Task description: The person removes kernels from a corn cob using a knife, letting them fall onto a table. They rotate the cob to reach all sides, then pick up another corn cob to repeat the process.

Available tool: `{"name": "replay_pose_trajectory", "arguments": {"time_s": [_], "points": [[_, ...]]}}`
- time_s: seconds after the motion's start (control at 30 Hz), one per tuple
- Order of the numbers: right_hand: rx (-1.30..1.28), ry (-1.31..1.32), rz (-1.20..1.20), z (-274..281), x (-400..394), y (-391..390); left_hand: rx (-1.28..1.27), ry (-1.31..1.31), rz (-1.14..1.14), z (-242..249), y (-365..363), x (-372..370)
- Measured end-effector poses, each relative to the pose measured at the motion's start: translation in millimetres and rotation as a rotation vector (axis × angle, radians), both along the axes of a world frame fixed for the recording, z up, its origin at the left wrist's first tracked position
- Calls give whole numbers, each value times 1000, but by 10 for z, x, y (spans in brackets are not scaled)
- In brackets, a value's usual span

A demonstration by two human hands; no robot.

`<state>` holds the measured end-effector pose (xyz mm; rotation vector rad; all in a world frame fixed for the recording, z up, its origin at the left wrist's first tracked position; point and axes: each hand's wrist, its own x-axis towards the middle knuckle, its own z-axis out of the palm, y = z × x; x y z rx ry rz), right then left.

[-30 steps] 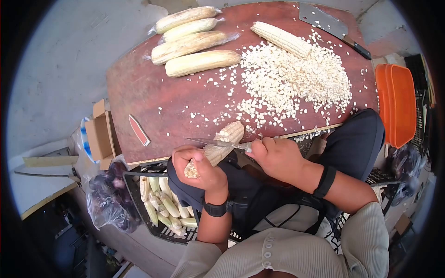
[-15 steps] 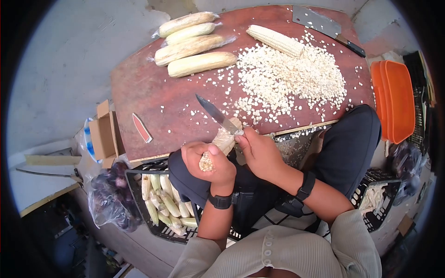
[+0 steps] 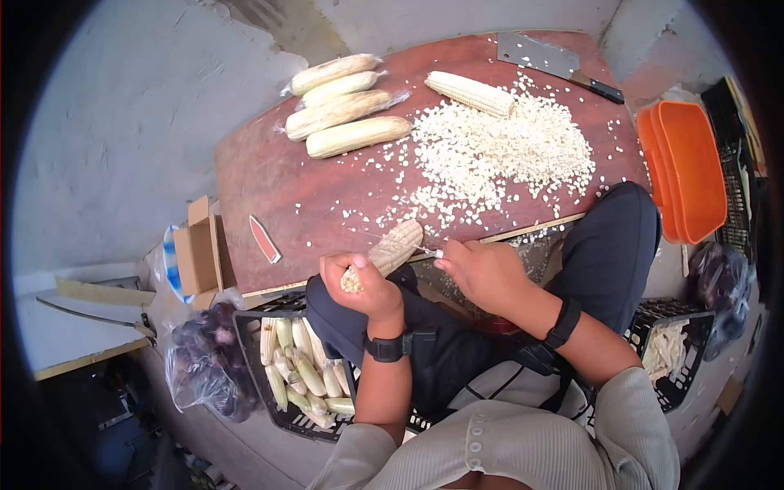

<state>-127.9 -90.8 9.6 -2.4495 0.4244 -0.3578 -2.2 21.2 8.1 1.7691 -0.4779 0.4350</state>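
A corn cob [image 3: 399, 247] is in my left hand [image 3: 365, 287], whose fingers wrap round its lower end while the upper end tilts toward the table. My right hand [image 3: 478, 273] is closed on the handle of a knife [image 3: 406, 244]; its thin blade, seen nearly edge-on, lies across the cob. Beyond both hands a heap of pale loose kernels [image 3: 523, 147] spreads over the red table [image 3: 269, 171]. One bare cob [image 3: 469, 93] rests at the heap's back edge. Several whole cobs [image 3: 359, 136], some wrapped in clear film, lie side by side at the back left.
A cleaver [image 3: 539, 55] lies at the back right, a red blade-shaped piece [image 3: 265, 239] at the left. Orange tubs [image 3: 694, 171] stand at the right. A black crate [image 3: 282, 416] of cobs, a cardboard box [image 3: 196, 257] and a bag of dark produce [image 3: 208, 359] are at the left.
The view has shifted a little. The knife blade has turned from pointing up and left to nearly flat across the cob, and my right hand has moved slightly right and down.
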Motion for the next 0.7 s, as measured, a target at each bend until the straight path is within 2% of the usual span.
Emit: {"name": "replay_pose_trajectory", "arguments": {"time_s": [0.2,0.53,0.6,0.7], "points": [[-232,28,69,100,-140,-134,-5,28,15,4,16,9],[-200,176,69,283,-168,-62,-37,25,-54,-21,-10,37],[-191,188,82,292,-119,-62,53,-14,-76,5,-1,46],[-368,242,70,248,-17,-14,91,-30,-91,58,-25,45]]}}
